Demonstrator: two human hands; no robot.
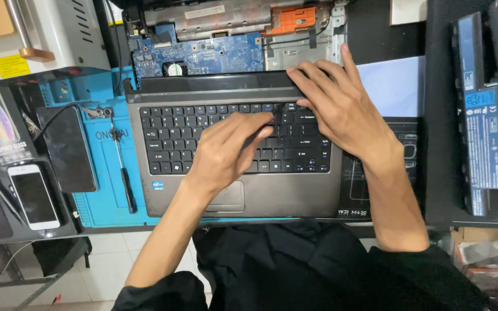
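The left hand (226, 152) is lying over the middle of the keyboard (174, 141) of a grey laptop base (283, 190), its fingers drawn together around a thin dark tool (266, 128) whose tip is resting near the top row of keys. The right hand (341, 106) is pressing flat on the strip above the keys, fingers spread and gripping nothing. The base is sitting on a blue mat (108, 196), with a screwdriver (123, 167) lying just left and a bare circuit board (197, 55) behind.
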